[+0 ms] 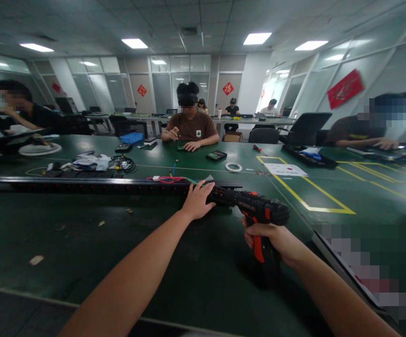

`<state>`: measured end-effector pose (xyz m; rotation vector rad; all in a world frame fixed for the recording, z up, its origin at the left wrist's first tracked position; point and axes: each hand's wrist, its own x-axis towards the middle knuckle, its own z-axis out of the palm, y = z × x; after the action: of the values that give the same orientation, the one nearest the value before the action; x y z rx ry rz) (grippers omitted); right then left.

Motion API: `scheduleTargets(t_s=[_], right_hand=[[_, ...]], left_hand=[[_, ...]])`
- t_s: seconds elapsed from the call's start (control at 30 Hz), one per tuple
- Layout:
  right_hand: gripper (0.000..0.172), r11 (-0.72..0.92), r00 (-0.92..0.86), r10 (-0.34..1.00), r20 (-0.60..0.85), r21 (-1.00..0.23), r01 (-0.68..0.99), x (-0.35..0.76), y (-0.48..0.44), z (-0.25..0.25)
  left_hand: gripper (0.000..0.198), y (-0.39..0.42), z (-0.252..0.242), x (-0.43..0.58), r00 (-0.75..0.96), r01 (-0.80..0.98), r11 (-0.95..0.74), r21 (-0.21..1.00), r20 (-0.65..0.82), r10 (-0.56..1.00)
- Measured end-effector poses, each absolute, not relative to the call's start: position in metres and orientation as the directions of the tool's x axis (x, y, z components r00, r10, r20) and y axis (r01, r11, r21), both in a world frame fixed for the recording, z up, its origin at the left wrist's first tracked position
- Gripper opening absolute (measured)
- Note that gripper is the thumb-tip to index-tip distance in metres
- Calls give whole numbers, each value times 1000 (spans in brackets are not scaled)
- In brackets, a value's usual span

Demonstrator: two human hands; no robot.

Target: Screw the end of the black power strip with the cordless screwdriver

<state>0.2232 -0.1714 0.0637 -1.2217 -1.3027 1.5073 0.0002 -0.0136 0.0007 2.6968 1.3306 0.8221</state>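
Observation:
My right hand [276,241] is closed round the red-and-black grip of a cordless drill [259,213], whose nose points left at the end of a long black power strip [83,186] lying across the green table [83,243]. My left hand [199,200] rests on that end of the strip, fingers curled over it beside the drill's nose. Red, blue and green wires [170,179] lie just behind the strip.
A person in a brown shirt [190,126] sits opposite with small parts. Other people sit at the far left and right. A tape roll [233,167], a screwdriver [259,150], a blue bin [131,137], cables [122,163] and yellow floor-tape markings [308,206] lie on the table.

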Motion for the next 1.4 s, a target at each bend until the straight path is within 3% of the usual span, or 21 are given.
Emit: scheduleTargets(t_s=[1.4], right_hand=[[18,-191,-223,955,-194,-981,34,224,-171,63]], left_hand=[[74,-14,2,1,499,738,-632,236,439,747]])
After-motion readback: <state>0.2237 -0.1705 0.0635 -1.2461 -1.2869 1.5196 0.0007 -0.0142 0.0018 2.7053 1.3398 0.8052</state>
